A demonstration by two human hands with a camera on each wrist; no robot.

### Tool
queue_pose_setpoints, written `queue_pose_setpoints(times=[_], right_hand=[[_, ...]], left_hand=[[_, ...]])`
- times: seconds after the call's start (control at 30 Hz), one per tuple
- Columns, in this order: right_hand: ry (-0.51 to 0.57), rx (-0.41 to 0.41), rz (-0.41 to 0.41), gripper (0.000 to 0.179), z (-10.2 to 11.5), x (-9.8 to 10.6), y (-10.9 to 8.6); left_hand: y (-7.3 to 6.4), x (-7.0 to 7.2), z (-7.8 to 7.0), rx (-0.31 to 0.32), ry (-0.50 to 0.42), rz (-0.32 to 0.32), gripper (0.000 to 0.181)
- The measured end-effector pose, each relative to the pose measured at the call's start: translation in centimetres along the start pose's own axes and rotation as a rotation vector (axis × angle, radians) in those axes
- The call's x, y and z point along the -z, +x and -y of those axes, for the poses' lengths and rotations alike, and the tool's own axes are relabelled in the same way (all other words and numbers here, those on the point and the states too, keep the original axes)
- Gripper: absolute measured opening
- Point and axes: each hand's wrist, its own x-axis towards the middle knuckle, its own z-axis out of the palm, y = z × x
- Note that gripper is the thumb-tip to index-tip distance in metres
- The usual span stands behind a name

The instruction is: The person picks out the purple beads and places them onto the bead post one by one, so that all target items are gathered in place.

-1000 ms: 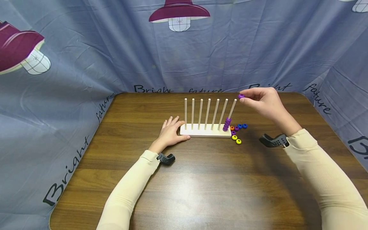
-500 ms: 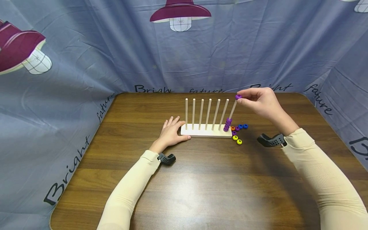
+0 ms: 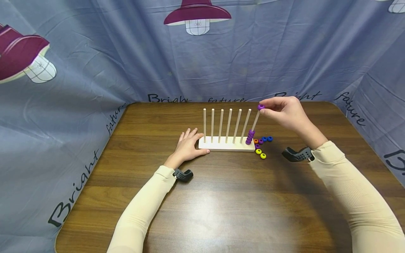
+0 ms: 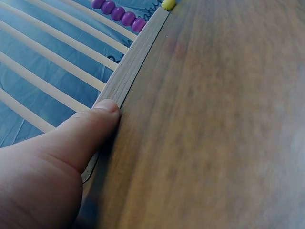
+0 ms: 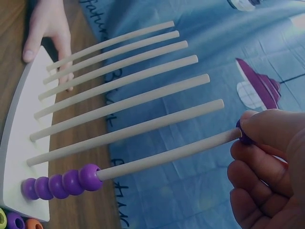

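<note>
A pale wooden peg rack [image 3: 226,148] stands on the table with a row of upright pegs. My left hand [image 3: 187,147] holds its left end, thumb [image 4: 102,112] along the front edge and the other fingers spread behind. Several purple beads [image 5: 71,182] are stacked at the foot of the rightmost peg [image 5: 171,153]. At that peg's tip, my right hand [image 3: 286,111] pinches another purple bead [image 3: 261,107] between thumb and forefinger. The bead meets the peg's end; how far it sits over the tip is hidden by the thumb in the right wrist view.
Beside the rack's right end lie loose beads: yellow ones [image 3: 263,156], blue ones [image 3: 270,139], an orange one [image 3: 256,141] and purple ones [image 3: 261,141]. The brown wooden table [image 3: 221,196] reaches back to a blue printed curtain [image 3: 142,52].
My right hand has moved slightly left, bringing the purple bead from beside the rightmost peg onto its tip. The left hand has stayed on the rack.
</note>
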Motion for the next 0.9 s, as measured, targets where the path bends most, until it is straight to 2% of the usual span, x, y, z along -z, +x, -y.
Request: queue_pose_setpoints(times=[0.27, 0.5, 0.73, 0.9], right_hand=[[-0.005, -0.016, 0.004, 0.023, -0.2, -0.3, -0.2], [0.029, -0.013, 0.009, 0.024, -0.6, -0.4, -0.3], [0.061, -0.043, 0.009, 0.025, -0.8, -0.7, -0.4], [0.069, -0.021, 0.018, 0.024, -1.1, -0.7, -0.4]], left_hand=[[0.0, 0.1, 0.0, 0.002, 0.002, 0.001, 0.08], [0.0, 0.0, 0.1, -0.002, 0.0, -0.008, 0.08], [-0.1, 0.0, 0.1, -0.003, -0.003, -0.007, 0.08], [-0.1, 0.0, 0.0, -0.004, 0.0, -0.006, 0.08]])
